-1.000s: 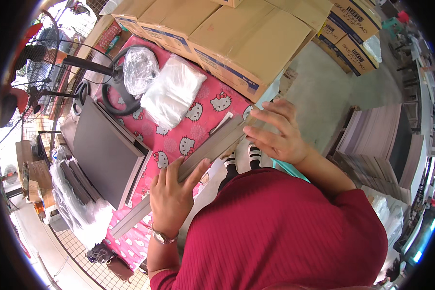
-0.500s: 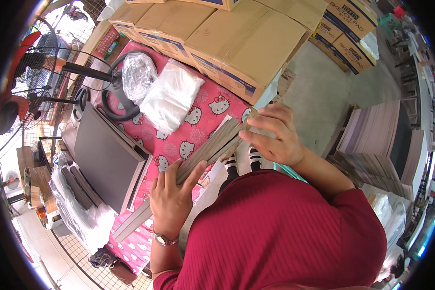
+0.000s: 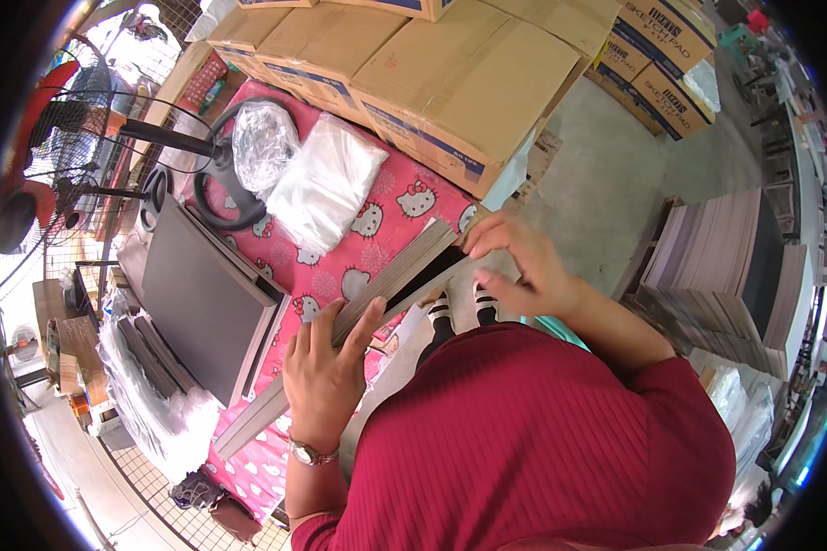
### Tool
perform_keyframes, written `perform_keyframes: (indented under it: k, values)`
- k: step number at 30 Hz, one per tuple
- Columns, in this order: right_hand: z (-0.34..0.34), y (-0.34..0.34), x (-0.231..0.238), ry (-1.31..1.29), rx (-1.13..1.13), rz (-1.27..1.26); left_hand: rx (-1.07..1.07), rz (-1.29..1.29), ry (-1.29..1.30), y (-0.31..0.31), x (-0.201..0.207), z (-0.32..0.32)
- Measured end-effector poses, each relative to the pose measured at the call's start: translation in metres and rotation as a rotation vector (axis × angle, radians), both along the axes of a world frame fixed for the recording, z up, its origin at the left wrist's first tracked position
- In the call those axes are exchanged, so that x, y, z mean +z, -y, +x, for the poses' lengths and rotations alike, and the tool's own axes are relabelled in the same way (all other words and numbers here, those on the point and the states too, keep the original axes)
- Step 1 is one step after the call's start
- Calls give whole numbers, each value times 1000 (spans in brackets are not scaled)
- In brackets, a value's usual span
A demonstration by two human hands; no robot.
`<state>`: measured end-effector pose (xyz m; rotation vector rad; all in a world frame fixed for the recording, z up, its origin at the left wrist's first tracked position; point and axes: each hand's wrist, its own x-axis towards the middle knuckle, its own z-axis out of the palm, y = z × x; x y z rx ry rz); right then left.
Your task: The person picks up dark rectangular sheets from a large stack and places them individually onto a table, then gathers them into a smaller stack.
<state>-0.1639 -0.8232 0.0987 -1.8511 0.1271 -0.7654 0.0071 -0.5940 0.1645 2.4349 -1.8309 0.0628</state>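
Note:
A stack of grey-edged pads (image 3: 400, 266) stands on its long edge at the near side of a table, slanting from lower left to upper right. My left hand (image 3: 324, 376) is closed over its middle, thumb on the near side and fingers on the far side. Between the nearest pad and the others a dark gap opens toward the right end. At that end is my right hand (image 3: 531, 266), slightly blurred. Its fingertips reach the pads' corner, while the thumb is spread away below.
A pink cat-print tablecloth (image 3: 368, 219) covers the table. On it lie dark-covered pads (image 3: 207, 298), clear plastic bags (image 3: 326, 184) and a black fan base (image 3: 234, 188). Cardboard boxes (image 3: 469, 78) line the far side. Tall board stacks (image 3: 708, 257) stand at right.
The gap between the nearest pad and the rest has widened at the right end. My right hand has shifted slightly nearer and its thumb has come away. My left hand keeps its place.

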Motion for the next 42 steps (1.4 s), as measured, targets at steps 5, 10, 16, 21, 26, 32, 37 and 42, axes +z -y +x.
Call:
perform_keyframes:
  k: [5,10,16,21,26,32,37,42]
  values:
    - [3,16,6,-17,115,69,-9,21,-34,-1,4,-2]
    - [13,17,2,40,11,-236,-25,18,-27,-2,6,-4]
    - [8,15,-7,87,-39,-368,-24,3,-44,-4,3,-5]
    - [5,12,-7,86,-70,-431,-20,-15,-50,-2,3,-6]
    - [5,13,-1,113,-92,-555,-9,-11,-64,-2,5,-6]
    - [5,13,-1,105,-92,-592,6,14,-99,-1,7,-7]
    - [6,14,-5,140,-102,-622,18,25,-115,1,9,-7]
    - [8,17,1,108,-81,-617,18,26,-115,1,10,-7]
